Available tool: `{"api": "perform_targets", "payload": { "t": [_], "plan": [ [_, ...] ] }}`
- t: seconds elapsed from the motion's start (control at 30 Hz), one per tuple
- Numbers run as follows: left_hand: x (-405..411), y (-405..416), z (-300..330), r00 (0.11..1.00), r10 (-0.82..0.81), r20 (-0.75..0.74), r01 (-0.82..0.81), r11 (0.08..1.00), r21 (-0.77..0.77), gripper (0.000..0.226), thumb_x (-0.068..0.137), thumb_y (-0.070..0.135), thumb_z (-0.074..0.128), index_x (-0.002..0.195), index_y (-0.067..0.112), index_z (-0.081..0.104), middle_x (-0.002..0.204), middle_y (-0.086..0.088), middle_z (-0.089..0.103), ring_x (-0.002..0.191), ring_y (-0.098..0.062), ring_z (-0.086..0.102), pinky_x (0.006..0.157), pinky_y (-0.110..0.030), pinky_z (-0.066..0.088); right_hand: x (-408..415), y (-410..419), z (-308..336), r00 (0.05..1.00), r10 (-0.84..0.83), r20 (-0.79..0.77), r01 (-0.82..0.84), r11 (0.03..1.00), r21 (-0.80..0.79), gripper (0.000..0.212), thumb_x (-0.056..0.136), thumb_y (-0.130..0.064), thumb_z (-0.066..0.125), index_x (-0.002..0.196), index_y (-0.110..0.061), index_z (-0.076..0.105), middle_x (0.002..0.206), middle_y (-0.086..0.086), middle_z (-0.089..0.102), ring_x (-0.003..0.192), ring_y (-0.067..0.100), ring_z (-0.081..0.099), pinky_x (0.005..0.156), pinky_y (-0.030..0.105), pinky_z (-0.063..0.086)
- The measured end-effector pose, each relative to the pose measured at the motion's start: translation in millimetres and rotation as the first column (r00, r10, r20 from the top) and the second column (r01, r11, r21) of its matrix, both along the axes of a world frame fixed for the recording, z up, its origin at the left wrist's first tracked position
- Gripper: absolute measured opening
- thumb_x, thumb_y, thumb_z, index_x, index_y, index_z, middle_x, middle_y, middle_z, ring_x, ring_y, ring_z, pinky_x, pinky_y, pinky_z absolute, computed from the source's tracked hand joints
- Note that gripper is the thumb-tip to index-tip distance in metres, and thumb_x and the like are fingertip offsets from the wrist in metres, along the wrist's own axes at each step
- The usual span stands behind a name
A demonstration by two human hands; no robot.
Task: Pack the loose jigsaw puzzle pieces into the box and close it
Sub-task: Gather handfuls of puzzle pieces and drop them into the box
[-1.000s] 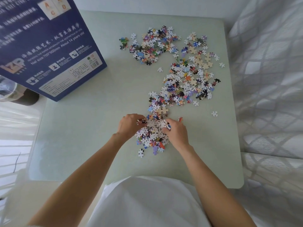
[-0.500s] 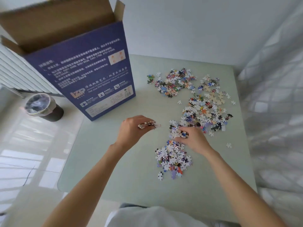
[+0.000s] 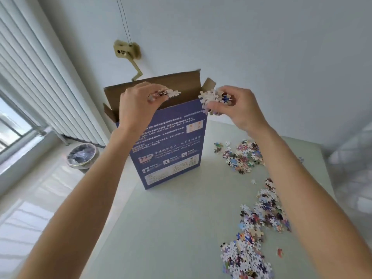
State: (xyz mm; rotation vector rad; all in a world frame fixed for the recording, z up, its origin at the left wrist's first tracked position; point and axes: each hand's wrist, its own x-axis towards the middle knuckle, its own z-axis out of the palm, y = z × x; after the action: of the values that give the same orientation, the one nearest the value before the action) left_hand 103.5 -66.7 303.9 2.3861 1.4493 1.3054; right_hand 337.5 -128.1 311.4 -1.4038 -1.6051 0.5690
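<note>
Blue box (image 3: 171, 146) open; hands hold puzzle pieces (image 3: 209, 98) above.

box (image 3: 171, 141) interior hidden, nearest puzzle pieces (image 3: 246, 262) cropped

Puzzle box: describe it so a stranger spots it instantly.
On the pale green table, look to the far left corner, near the window blinds. The box stands upright there: tall, dark blue, white print on its face, brown flaps open on top. It is the only upright thing; the puzzle pieces lie flat to its right.
</note>
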Motion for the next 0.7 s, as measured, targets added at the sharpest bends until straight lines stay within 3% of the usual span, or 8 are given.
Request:
{"api": "perform_targets", "payload": {
  "t": [0.17,0.27,0.43,0.53,0.7],
  "plan": [
    [-8.3,32.9,-7.2,0.946,0.094,-0.309,-0.173,0.955,-0.240,0.026,0.087,0.036,0.061,0.106,0.020,0.070,0.099,-0.005,0.071,0.087,-0.025,0.064,0.071,-0.031,0.047,-18.5,59.9,19.4,0.984,-0.048,0.173,0.018,0.985,0.171,0.021,0.079,-0.030,0.072,0.091,-0.013,0.068,0.082,-0.007,0.066,0.076,0.014,0.061,0.064,0.030,0.048],
    [-13.6,36.8,-12.3,0.958,0.036,-0.283,-0.138,0.927,-0.349,0.029,0.086,0.043,0.061,0.102,0.020,0.071,0.097,-0.001,0.071,0.084,-0.018,0.062,0.073,-0.030,0.050,-33.5,80.2,18.6,0.934,0.016,0.356,-0.077,0.985,0.156,0.017,0.081,-0.030,0.070,0.089,-0.016,0.068,0.077,-0.005,0.064,0.070,0.017,0.055,0.059,0.027,0.040],
    [-22.5,32.0,-16.6,0.983,-0.023,-0.184,-0.045,0.934,-0.354,0.024,0.086,0.038,0.063,0.104,0.024,0.070,0.095,0.004,0.071,0.081,-0.011,0.061,0.076,-0.031,0.053,-50.5,101.2,13.8,0.787,0.146,0.600,-0.194,0.981,0.016,0.023,0.084,-0.033,0.065,0.103,-0.020,0.067,0.086,-0.002,0.068,0.073,0.013,0.055,0.065,0.030,0.042],
    [-28.6,28.3,-20.8,0.992,-0.043,-0.115,0.004,0.948,-0.318,0.013,0.086,0.030,0.064,0.096,0.028,0.073,0.089,0.009,0.071,0.077,-0.006,0.061,0.073,-0.027,0.053,-57.5,108.1,12.5,0.717,0.234,0.656,-0.232,0.968,-0.091,0.026,0.086,-0.035,0.062,0.107,-0.019,0.066,0.079,-0.009,0.061,0.069,0.008,0.048,0.058,0.024,0.033],
    [-30.0,25.7,-24.9,0.989,-0.061,-0.136,0.014,0.946,-0.325,0.020,0.089,0.032,0.059,0.105,0.027,0.070,0.095,0.007,0.071,0.079,-0.011,0.062,0.075,-0.034,0.055,-70.5,115.3,5.5,0.692,0.295,0.659,-0.254,0.954,-0.160,0.020,0.086,-0.038,0.061,0.096,-0.023,0.069,0.091,-0.002,0.069,0.081,0.016,0.057,0.071,0.034,0.045]
  ]
}}
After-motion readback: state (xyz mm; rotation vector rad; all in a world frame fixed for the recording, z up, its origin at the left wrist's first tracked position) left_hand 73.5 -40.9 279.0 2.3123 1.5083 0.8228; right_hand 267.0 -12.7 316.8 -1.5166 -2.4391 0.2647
